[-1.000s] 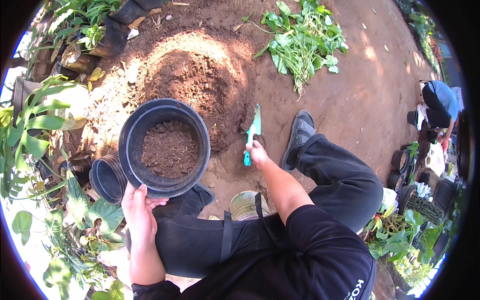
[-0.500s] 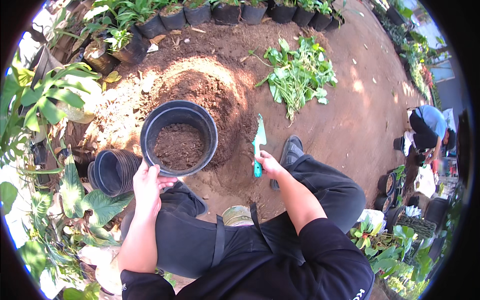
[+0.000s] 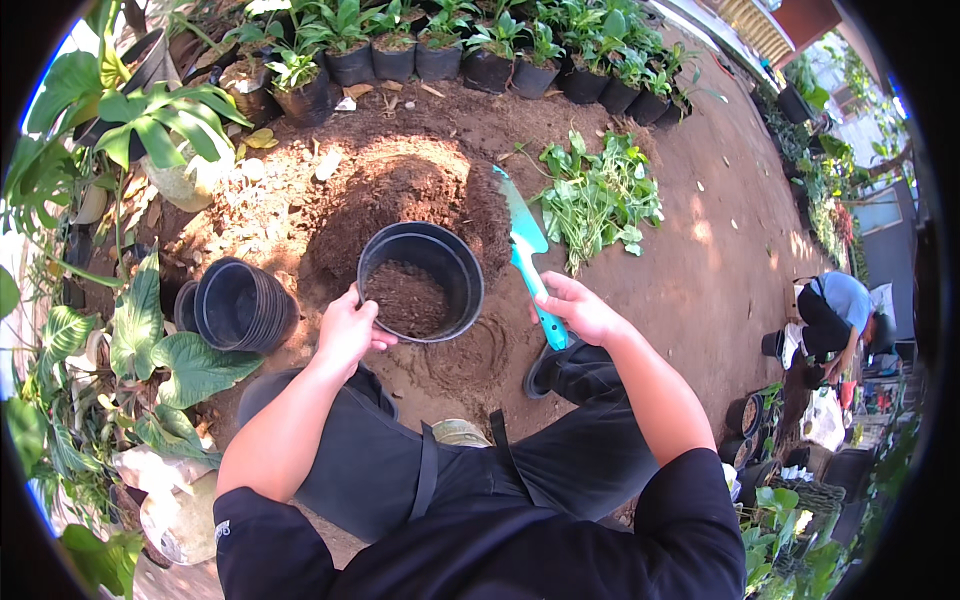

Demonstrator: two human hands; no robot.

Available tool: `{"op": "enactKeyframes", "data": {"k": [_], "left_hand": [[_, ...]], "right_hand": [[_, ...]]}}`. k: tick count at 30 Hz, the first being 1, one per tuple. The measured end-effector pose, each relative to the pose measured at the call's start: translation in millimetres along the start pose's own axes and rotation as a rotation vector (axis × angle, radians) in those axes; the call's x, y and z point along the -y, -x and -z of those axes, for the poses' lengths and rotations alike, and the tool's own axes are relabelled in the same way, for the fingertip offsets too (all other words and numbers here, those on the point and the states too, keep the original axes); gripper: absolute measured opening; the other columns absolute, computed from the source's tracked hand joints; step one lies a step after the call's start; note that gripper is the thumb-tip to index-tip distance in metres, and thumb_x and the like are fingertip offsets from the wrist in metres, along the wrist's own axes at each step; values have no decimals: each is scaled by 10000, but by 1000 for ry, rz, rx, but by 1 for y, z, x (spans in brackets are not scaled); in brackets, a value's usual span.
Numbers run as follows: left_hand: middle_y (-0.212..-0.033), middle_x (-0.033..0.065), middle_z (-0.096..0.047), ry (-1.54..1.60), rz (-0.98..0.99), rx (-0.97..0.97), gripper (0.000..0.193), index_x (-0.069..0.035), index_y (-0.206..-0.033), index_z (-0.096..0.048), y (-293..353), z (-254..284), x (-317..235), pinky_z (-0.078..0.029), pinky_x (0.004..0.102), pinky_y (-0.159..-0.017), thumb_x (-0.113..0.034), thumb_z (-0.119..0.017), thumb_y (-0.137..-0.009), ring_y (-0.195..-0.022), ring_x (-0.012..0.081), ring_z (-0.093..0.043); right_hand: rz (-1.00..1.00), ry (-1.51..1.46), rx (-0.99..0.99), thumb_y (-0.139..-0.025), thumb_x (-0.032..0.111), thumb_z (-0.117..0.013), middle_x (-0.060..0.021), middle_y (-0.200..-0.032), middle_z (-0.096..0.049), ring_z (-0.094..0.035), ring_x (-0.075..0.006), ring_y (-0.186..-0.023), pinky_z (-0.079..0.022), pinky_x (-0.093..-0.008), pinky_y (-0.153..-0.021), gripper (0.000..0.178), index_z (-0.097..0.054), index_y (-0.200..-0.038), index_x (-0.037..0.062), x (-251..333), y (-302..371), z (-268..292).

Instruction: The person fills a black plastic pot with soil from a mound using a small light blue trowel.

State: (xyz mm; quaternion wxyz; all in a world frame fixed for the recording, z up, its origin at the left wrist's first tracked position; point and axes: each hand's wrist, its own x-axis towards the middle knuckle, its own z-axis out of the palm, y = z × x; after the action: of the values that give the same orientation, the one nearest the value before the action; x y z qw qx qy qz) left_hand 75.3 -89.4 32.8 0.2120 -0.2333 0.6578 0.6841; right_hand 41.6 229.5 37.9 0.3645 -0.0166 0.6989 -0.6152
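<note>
My left hand (image 3: 350, 331) grips the near left rim of a round black plant pot (image 3: 468, 275). Loose brown soil (image 3: 405, 298) fills the lower part of the pot. In my right hand (image 3: 580, 308) is a turquoise garden trowel (image 3: 523, 240), held by its handle with the blade pointing away from me. The pot is in front of a mound of soil (image 3: 400, 185), and it covers part of the mound's near side. A pile of leafy green cuttings (image 3: 600, 195) lies on the ground beyond the trowel, to its right.
Nested black pots (image 3: 240, 305) lie tipped at the left, among broad-leaved plants (image 3: 190, 370). Potted seedlings in black bags (image 3: 395, 58) line the far edge. A round container (image 3: 461, 432) stands between my legs. Another person (image 3: 838, 310) bends over at the far right.
The pot has moved right, closer to my body's midline, still in my left hand. My right hand has raised the trowel, and more of its blade shows. The head view has shifted.
</note>
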Motion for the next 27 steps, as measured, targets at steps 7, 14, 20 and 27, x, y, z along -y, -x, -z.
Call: {"op": "enactKeyframes", "data": {"k": [7, 14, 20, 27], "left_hand": [[-868, 134, -608, 21, -15, 73, 317, -59, -1174, -436, 3, -13, 8, -471, 225, -432, -77, -343, -871, -551, 182, -620], [-960, 151, -592, -29, -28, 75, 372, -85, -1240, -388, -4, -19, 28, -478, 232, -423, -55, -337, -873, -554, 197, -626], [-991, 169, -584, -173, 33, 131, 444, -104, -1298, -350, -21, -45, 58, -502, 231, -451, -42, -331, -859, -574, 202, -636], [-1004, 160, -578, -264, 196, 294, 443, -142, -1308, -337, -55, -87, 119, -483, 231, -407, -64, -338, -872, -531, 191, -622]], "right_hand": [[387, 1371, -286, -767, 133, -554, -118, -770, -558, -542, -296, -769, -451, -398, -650, 167, -474, -889, 52, 22, 27, -39], [355, 1226, -458, -769, 154, -562, -120, -776, -562, -544, -313, -779, -450, -416, -665, 192, -491, -917, 53, 23, 57, -19], [96, 830, -576, -794, 194, -560, -181, -758, -583, -557, -370, -766, -425, -447, -677, 223, -512, -943, 36, 17, 64, 16], [-89, 770, -671, -803, 247, -542, -188, -743, -592, -572, -358, -767, -432, -422, -685, 264, -546, -919, 9, 13, 70, 30]]}}
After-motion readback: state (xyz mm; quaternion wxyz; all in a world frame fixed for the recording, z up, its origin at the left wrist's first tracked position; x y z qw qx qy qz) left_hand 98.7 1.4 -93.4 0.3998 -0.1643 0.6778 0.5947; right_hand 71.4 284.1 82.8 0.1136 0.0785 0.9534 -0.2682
